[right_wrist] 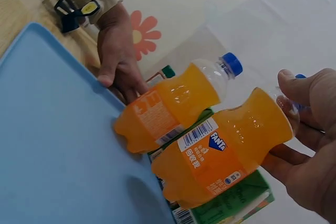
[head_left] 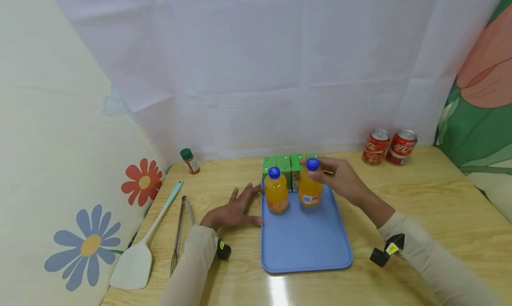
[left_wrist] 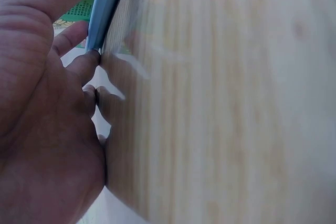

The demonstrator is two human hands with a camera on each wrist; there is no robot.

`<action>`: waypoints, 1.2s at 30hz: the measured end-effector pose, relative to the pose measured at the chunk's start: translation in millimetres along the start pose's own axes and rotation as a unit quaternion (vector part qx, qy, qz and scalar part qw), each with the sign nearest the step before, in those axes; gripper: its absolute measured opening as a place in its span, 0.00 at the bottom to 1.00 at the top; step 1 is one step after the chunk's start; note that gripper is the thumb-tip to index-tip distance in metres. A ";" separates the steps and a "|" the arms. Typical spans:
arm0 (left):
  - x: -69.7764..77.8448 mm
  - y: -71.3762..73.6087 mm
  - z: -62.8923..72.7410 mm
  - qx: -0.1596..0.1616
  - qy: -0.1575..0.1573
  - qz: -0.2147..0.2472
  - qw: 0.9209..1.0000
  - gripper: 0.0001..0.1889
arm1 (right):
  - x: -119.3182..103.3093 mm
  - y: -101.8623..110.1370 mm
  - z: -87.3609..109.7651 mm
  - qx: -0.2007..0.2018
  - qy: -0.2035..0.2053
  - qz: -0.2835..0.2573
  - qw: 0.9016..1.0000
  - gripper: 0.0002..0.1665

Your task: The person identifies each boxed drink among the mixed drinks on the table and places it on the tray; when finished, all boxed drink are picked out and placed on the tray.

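My right hand [head_left: 340, 177] grips an orange Fanta bottle [right_wrist: 220, 150] near its blue cap, thumb and fingers around the neck. In the right wrist view the bottle tilts over the blue tray [head_left: 306, 244], and a dark shadow lies on the tray below it. A second orange bottle [head_left: 276, 192] stands on the tray to the left, also blue-capped. Green drink cartons [head_left: 283, 166] stand in a row at the tray's far end, behind the bottles. My left hand [head_left: 238, 208] lies with spread fingers on the table, its fingertips and thumb at the tray's left edge.
Two red cola cans [head_left: 376, 148] stand at the back right. A small green-lidded spice jar [head_left: 190, 161] stands at the back left. On the left lie a white spatula [head_left: 134, 264] and metal tongs [head_left: 178, 235]. A white cloth [head_left: 240, 75] hangs behind the table.
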State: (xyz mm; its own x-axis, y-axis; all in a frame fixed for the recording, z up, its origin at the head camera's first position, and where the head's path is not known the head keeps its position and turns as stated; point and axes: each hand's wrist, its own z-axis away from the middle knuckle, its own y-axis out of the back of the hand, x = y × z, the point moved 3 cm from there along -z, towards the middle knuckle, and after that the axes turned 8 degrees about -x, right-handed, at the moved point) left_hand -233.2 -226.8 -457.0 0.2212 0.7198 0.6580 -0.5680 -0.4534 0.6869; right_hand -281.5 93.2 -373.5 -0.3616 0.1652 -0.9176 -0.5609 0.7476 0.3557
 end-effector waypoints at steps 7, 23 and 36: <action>-1.1 -1.0 -0.8 0.001 0.009 -0.005 1.000 0.50 | 14.9 -10.8 1.1 -0.004 -0.014 0.005 1.000 0.24; -3.3 -0.9 -0.3 0.002 0.005 -0.010 1.000 0.50 | 22.3 -12.5 -1.3 -0.025 0.005 0.010 1.000 0.24; -4.2 -0.4 -0.1 0.005 -0.003 -0.017 1.000 0.49 | 16.5 -6.9 -0.7 -0.013 0.019 -0.018 1.000 0.23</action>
State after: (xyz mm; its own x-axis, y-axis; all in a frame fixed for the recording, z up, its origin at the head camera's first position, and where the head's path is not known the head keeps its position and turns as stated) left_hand -234.0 -229.6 -460.1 0.2454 0.7311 0.6366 -0.5522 -0.4343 0.7116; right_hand -284.1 90.3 -391.0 -0.3682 0.1145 -0.9227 -0.5923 0.7360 0.3277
